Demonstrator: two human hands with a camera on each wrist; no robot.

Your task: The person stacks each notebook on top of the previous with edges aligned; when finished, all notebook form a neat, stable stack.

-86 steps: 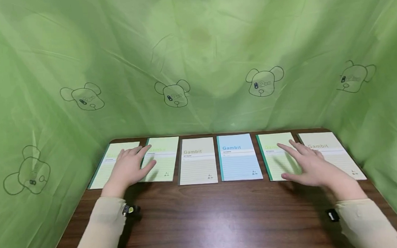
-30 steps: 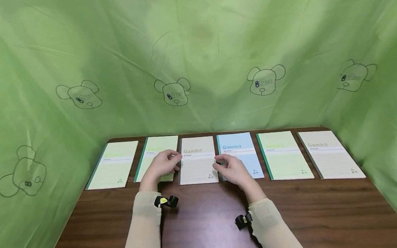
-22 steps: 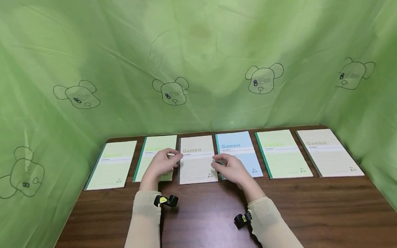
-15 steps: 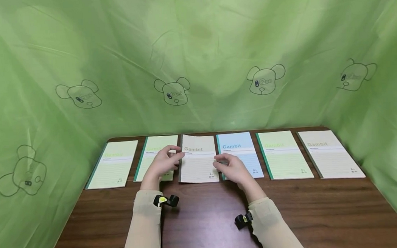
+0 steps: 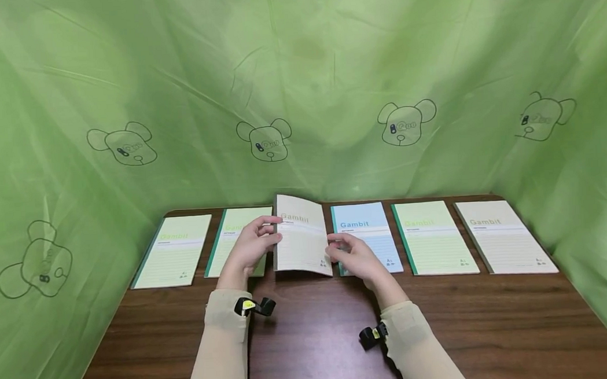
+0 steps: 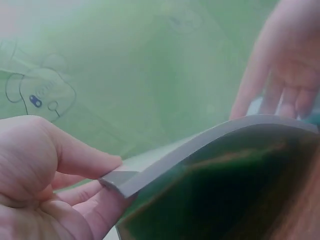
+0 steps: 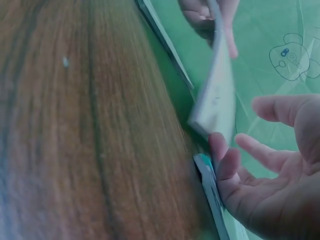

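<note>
A beige "Gambit" notebook [image 5: 302, 241] with a dark spine is tilted up off the table, its left side higher and its cover bent. My left hand [image 5: 248, 249] pinches its spine edge between thumb and fingers. The left wrist view shows the notebook [image 6: 180, 155] curving away from that thumb. At its lower right edge is my right hand [image 5: 358, 257], over the blue notebook [image 5: 360, 218]. In the right wrist view, fingertips of the right hand [image 7: 270, 170] meet the raised notebook's edge, while the thumb stands apart from it.
Two pale green notebooks [image 5: 174, 252] lie at the left, the second one [image 5: 248, 216] partly behind my left hand. Further right lie another green notebook [image 5: 434, 239] and a beige one [image 5: 505, 238]. Green cloth [image 5: 308, 96] surrounds the brown wooden table [image 5: 312, 339].
Both hands have come inward from the outer notebooks to the middle beige one. My left hand has taken hold of its spine and lifted that side; the notebook lay flat before.
</note>
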